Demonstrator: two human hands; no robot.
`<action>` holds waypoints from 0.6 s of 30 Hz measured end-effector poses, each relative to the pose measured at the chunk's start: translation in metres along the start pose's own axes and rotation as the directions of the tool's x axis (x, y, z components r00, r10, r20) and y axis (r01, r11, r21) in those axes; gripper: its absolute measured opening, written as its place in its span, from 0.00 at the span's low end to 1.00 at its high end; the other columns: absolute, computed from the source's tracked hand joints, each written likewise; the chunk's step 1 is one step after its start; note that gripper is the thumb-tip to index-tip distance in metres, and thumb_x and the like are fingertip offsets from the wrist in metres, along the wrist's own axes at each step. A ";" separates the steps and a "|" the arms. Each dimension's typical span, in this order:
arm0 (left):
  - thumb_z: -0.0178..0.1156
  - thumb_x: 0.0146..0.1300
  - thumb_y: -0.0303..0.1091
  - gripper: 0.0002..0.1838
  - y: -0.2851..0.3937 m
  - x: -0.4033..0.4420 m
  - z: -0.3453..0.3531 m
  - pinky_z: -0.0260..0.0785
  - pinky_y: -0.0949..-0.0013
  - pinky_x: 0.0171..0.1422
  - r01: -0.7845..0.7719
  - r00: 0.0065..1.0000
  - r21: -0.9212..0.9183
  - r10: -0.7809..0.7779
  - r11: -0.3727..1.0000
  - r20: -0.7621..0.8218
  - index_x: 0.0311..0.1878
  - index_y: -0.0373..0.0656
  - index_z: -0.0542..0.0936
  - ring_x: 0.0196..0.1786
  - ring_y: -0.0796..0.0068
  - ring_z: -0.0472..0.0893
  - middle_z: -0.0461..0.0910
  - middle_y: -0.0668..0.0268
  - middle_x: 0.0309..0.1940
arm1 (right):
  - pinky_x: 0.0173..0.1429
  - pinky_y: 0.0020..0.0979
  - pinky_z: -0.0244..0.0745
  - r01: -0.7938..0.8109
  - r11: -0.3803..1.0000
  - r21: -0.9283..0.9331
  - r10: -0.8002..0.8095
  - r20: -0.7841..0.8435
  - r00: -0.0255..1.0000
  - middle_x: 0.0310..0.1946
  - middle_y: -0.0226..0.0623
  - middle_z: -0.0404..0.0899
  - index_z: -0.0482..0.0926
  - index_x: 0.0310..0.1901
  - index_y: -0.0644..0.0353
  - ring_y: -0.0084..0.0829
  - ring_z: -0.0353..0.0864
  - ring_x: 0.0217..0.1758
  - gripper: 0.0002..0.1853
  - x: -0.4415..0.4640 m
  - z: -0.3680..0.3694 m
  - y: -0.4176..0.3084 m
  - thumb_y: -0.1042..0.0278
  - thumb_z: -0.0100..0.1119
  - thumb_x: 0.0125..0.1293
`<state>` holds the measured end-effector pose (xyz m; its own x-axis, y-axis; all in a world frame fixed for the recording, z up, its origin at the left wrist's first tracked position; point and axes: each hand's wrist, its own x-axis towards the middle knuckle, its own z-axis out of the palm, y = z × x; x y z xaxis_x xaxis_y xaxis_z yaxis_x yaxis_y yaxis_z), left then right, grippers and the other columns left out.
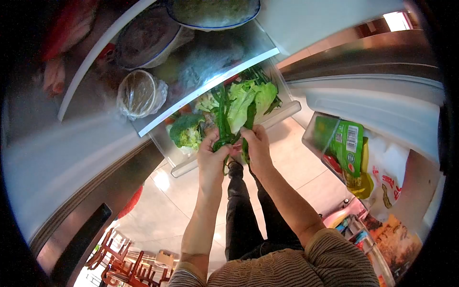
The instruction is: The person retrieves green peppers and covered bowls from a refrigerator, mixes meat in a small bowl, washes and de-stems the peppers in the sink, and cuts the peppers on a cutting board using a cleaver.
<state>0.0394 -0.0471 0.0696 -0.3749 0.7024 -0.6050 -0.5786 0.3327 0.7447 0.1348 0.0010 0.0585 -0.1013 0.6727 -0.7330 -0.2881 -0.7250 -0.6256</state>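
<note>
While you stand over the pulled-out refrigerator drawer (184, 167), a plastic-wrapped bowl (137, 95) sits to the left on the shelf (210, 91) — its film presumably keeps the contents covered. Next comes the broccoli (186, 130), at the drawer's left end, perhaps set there so its bulk clears the leaves. Your left hand (213, 150) is pinched on the long green vegetables (223, 122), likely peppers, which point up over the drawer; a grip at the near ends seems to keep them bunched. Behind them lies lettuce (244, 98), loosely spread. Just beside the left, your right hand (256, 147) has thumb and fingers closed on another long green piece (250, 117) — held separately, probably for control. Farther right, the door bin (311, 131) props a green packet (349, 143) on edge, likely to save room.
</note>
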 end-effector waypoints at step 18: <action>0.56 0.50 0.12 0.20 0.027 -0.037 -0.016 0.76 0.72 0.39 0.062 0.986 -0.120 -0.042 0.991 0.163 0.48 0.36 0.71 0.39 0.71 0.80 0.78 0.61 0.39 | 0.31 0.22 0.73 -0.058 0.952 0.299 0.012 0.154 0.988 0.36 0.32 0.75 0.68 0.50 0.61 0.22 0.77 0.33 0.20 -0.025 0.016 -0.018 0.77 0.61 0.55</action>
<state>0.0261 -0.0748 0.1074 -0.2275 0.7808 -0.5819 -0.6832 0.2978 0.6667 0.1269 0.0001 0.0923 -0.2504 0.6788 -0.6903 -0.5532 -0.6854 -0.4734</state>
